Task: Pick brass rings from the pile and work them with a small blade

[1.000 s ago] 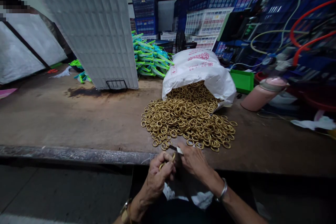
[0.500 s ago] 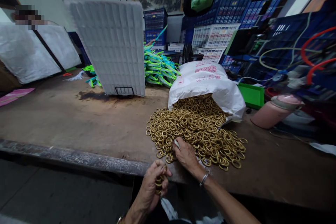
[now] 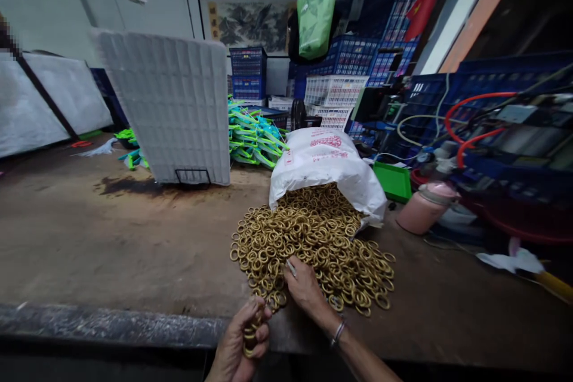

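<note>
My left hand (image 3: 245,334) is closed around several gold-coloured rings (image 3: 249,339), stacked in its curled fingers just over the table's front edge. At the near side of a wide heap of the same rings (image 3: 308,233), my right hand (image 3: 305,287) touches the heap with its fingers bent together. A short pale, shiny piece (image 3: 291,267) shows at those fingers; whether it is held or worn I cannot tell. Its fingertips are partly hidden. The heap spills from the mouth of a white sack (image 3: 320,158) with red print, lying on its side.
On the wooden table (image 3: 134,250) a white ribbed panel (image 3: 174,107) stands upright, left of the sack. Green and blue strips (image 3: 255,137) lie behind it. A green tray (image 3: 393,182) and pink bottle (image 3: 425,209) stand right of the sack. Stacked crates (image 3: 335,91) fill the back.
The view has tilted up and turned right, so the scene sits lower and further left. My left hand keeps its rings; my right hand stays at the heap's near side.
</note>
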The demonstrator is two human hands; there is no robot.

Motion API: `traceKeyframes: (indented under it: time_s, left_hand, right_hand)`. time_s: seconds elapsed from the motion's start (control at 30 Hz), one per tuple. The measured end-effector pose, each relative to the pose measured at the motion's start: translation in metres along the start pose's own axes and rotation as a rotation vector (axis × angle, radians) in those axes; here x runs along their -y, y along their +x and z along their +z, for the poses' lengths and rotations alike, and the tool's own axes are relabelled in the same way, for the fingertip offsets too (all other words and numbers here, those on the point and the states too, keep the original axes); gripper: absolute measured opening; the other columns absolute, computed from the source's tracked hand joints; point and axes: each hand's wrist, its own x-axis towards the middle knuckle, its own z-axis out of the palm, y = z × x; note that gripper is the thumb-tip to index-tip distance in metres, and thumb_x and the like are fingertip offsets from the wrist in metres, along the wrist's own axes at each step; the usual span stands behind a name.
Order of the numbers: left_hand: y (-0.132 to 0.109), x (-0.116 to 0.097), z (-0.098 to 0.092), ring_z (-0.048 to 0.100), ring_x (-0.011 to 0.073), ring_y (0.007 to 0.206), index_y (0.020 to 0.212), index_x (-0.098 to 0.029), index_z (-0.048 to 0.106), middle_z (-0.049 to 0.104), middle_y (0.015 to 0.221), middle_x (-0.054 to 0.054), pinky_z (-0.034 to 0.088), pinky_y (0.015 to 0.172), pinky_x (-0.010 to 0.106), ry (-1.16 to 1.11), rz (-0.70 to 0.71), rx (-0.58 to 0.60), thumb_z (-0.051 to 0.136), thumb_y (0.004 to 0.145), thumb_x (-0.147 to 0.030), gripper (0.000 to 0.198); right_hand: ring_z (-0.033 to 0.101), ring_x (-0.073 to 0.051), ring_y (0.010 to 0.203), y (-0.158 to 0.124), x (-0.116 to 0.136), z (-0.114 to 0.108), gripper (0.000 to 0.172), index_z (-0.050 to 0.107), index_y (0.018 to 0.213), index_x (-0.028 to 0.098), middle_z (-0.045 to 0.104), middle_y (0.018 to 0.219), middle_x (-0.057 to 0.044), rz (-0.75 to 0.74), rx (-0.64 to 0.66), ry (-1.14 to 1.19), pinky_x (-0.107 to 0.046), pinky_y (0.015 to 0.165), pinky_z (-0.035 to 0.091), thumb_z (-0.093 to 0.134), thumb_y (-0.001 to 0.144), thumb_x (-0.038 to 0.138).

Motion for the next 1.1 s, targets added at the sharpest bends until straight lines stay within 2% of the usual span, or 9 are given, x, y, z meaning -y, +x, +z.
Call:
traceKeyframes:
  time_s: [0.2,0.33,0.47,0.57,0.63,0.7,0.8,1.0,1.1]
  left_hand:
    - [0.008,-0.002,0.017,0.042,0.0030,0.044,0.083,-0.019,0.046,0.051,0.066,-0.003,0.016,0.035,0.011,0.121,0.014,0.052,0.063,0.068,-0.029,0.025]
    - [0.011,0.000,0.032,0.042,0.0031,0.042,0.080,-0.019,0.044,0.047,0.063,-0.006,0.016,0.034,0.011,0.234,0.034,0.067,0.063,0.067,-0.029,0.025]
    - [0.018,0.004,0.040,0.039,0.0031,0.039,0.074,-0.019,0.043,0.045,0.059,-0.007,0.016,0.033,0.012,0.362,0.105,0.047,0.061,0.068,-0.039,0.028]
    - [0.025,0.008,0.042,0.036,0.0046,0.038,0.066,-0.019,0.045,0.042,0.050,-0.008,0.023,0.035,0.015,0.581,0.287,0.006,0.058,0.070,-0.044,0.029]
    - [0.028,0.009,0.044,0.043,0.0077,0.045,0.066,-0.017,0.053,0.048,0.051,-0.005,0.034,0.044,0.018,0.777,0.472,0.007,0.057,0.072,-0.040,0.024]
    - [0.029,0.010,0.045,0.053,0.0130,0.061,0.073,-0.017,0.062,0.059,0.065,0.001,0.041,0.060,0.023,0.935,0.641,0.042,0.056,0.073,-0.033,0.017]
    - [0.030,0.012,0.048,0.056,0.0186,0.080,0.085,-0.019,0.066,0.065,0.083,0.006,0.040,0.076,0.029,1.056,0.774,0.120,0.054,0.075,-0.025,0.017]
    - [0.037,0.016,0.044,0.054,0.0211,0.080,0.084,-0.023,0.067,0.064,0.082,0.007,0.039,0.079,0.032,1.106,0.759,0.163,0.058,0.070,-0.021,0.017]
    - [0.040,0.015,0.038,0.053,0.0210,0.078,0.082,-0.023,0.067,0.063,0.079,0.007,0.038,0.077,0.032,1.126,0.747,0.130,0.058,0.070,-0.020,0.016]
  right_hand:
    - [0.040,-0.009,0.051,0.001,-0.014,-0.015,0.016,0.047,0.054,0.018,0.045,0.051,0.004,0.155,0.001,0.384,-0.021,0.051,0.032,0.045,0.067,0.027]
    - [0.042,-0.010,0.051,-0.002,-0.020,-0.023,0.015,0.049,0.054,0.018,0.049,0.051,0.003,0.197,0.007,0.465,-0.022,0.053,0.034,0.047,0.064,0.028]
    - [0.042,-0.010,0.049,-0.005,-0.021,-0.027,0.008,0.050,0.062,0.018,0.046,0.051,0.006,0.211,-0.021,0.504,-0.022,0.051,0.034,0.050,0.060,0.026]
    - [0.046,-0.010,0.049,-0.007,-0.024,-0.027,0.013,0.054,0.071,0.018,0.049,0.054,0.006,0.231,0.005,0.573,-0.022,0.052,0.036,0.050,0.060,0.025]
    - [0.047,-0.010,0.050,-0.009,-0.026,-0.026,0.016,0.056,0.073,0.018,0.051,0.054,0.005,0.266,0.043,0.614,-0.022,0.052,0.037,0.048,0.062,0.025]
    - [0.047,-0.010,0.049,-0.012,-0.027,-0.027,0.016,0.057,0.073,0.018,0.050,0.051,0.005,0.297,0.079,0.637,-0.022,0.051,0.036,0.047,0.063,0.026]
    - [0.047,-0.010,0.051,-0.016,-0.023,-0.030,0.015,0.059,0.069,0.017,0.051,0.052,0.004,0.262,0.097,0.619,-0.021,0.051,0.036,0.049,0.064,0.027]
    - [0.048,-0.011,0.055,-0.021,-0.011,-0.035,0.014,0.059,0.062,0.018,0.055,0.057,0.002,0.213,0.065,0.586,-0.022,0.053,0.037,0.050,0.063,0.028]
    - [0.044,-0.009,0.047,-0.021,-0.009,-0.036,0.012,0.057,0.061,0.017,0.052,0.052,0.004,0.274,0.080,0.618,-0.021,0.047,0.035,0.052,0.061,0.028]
